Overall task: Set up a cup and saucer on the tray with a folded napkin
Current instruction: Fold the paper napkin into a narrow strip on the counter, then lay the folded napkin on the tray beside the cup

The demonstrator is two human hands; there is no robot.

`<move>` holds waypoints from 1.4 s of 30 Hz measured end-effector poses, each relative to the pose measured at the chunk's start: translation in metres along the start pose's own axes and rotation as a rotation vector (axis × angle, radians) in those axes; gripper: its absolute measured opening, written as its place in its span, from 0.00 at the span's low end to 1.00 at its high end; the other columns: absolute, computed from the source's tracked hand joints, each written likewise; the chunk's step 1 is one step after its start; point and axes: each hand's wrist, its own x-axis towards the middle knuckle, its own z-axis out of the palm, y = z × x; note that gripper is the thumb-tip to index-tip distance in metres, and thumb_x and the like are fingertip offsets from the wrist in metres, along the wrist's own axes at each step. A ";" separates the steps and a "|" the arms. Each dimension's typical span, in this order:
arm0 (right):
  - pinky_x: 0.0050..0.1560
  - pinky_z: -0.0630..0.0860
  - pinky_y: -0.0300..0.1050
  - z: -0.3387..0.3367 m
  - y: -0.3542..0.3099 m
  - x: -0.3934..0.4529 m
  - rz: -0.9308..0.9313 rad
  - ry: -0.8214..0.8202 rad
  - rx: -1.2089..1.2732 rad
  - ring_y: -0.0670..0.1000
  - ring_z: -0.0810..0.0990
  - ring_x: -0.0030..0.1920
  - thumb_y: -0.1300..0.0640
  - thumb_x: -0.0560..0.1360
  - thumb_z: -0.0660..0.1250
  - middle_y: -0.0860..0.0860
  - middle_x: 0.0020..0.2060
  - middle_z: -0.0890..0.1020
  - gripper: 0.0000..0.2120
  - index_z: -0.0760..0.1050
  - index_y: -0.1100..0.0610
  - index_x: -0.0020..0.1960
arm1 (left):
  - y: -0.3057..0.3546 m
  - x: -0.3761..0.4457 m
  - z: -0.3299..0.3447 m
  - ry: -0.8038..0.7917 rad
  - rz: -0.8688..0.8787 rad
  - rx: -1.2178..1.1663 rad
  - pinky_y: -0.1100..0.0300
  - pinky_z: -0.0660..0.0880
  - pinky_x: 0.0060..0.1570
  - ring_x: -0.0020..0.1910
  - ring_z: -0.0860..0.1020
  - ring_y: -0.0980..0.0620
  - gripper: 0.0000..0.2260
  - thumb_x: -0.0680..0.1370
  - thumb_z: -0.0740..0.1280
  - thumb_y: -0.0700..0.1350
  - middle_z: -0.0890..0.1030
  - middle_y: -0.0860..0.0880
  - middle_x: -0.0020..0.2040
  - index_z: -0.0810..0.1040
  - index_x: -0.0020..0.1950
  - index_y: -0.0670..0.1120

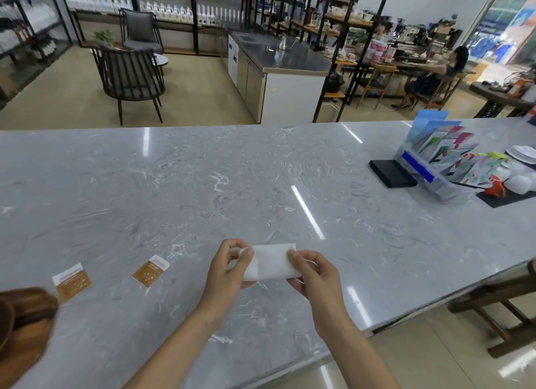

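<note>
A white napkin (271,262), folded into a rectangle, is held just above the grey marble counter (203,185). My left hand (227,268) pinches its left edge between thumb and fingers. My right hand (311,272) pinches its right edge. A brown wooden tray (27,322) shows partly at the left edge of the view. White cups (519,182) and stacked white saucers (522,153) stand at the far right of the counter.
Two small orange sachets (72,281) (150,271) lie on the counter left of my hands. A clear box of colourful packets (443,162) and a black box (391,172) sit at the right. A wooden stool (504,301) stands beyond the counter's right edge.
</note>
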 end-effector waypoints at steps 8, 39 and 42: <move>0.47 0.85 0.42 0.010 0.016 -0.068 -0.101 -0.119 -0.060 0.48 0.88 0.50 0.56 0.80 0.71 0.51 0.46 0.89 0.12 0.82 0.43 0.60 | 0.010 -0.067 -0.042 0.017 0.033 0.036 0.55 0.85 0.42 0.50 0.85 0.51 0.08 0.80 0.69 0.50 0.82 0.46 0.54 0.79 0.59 0.57; 0.46 0.85 0.52 0.280 0.140 -0.238 -0.107 -0.367 -0.245 0.49 0.86 0.47 0.56 0.80 0.69 0.46 0.46 0.87 0.08 0.82 0.43 0.53 | 0.048 -0.224 -0.373 0.409 0.132 0.296 0.62 0.83 0.41 0.50 0.82 0.57 0.06 0.78 0.72 0.49 0.83 0.59 0.53 0.81 0.53 0.59; 0.48 0.85 0.56 0.326 0.161 -0.251 -0.131 -0.355 -0.284 0.48 0.86 0.49 0.53 0.80 0.70 0.44 0.50 0.86 0.04 0.85 0.48 0.50 | 0.052 -0.219 -0.428 0.393 0.124 0.357 0.61 0.82 0.48 0.54 0.82 0.59 0.05 0.77 0.72 0.49 0.84 0.59 0.53 0.84 0.51 0.59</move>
